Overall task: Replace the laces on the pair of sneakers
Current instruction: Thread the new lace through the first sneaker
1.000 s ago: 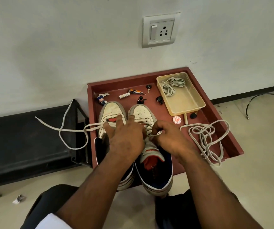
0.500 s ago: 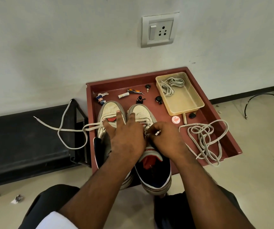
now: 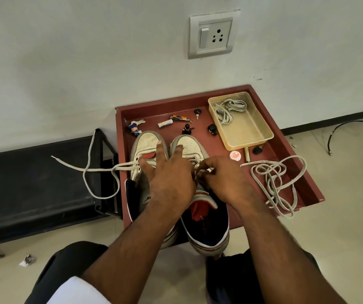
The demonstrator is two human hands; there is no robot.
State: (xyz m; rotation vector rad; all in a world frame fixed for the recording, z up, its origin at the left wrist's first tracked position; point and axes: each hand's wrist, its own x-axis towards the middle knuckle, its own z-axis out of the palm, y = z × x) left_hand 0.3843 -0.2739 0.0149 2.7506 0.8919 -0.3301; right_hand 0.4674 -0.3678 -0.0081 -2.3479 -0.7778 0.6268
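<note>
Head view.

Left hand: fingers straight and spread, laid flat across both sneakers, fingertips on the toe caps; grips nothing.

Right hand: fingers curled, pinching a white lace tip over the eyelets of the right sneaker, just right of the left hand.

Left sneaker: white toe, under the left hand's outer fingers; heel toward the person.

Right sneaker: white toe, navy collar, red lining; under both hands, heel overhanging the tray edge.

Lace, partly threaded: runs from the left sneaker out to the left of the left hand, looping over a black bench.

Loose lace: tangled pile to the right of the right hand, one loop hanging over the tray's near edge.

Red tray: holds both sneakers; beyond the hands lie small items, too small to tell.

Beige bin: beyond and right of the right hand, with a coiled lace inside.

Wall socket: on the wall beyond the hands.
</note>
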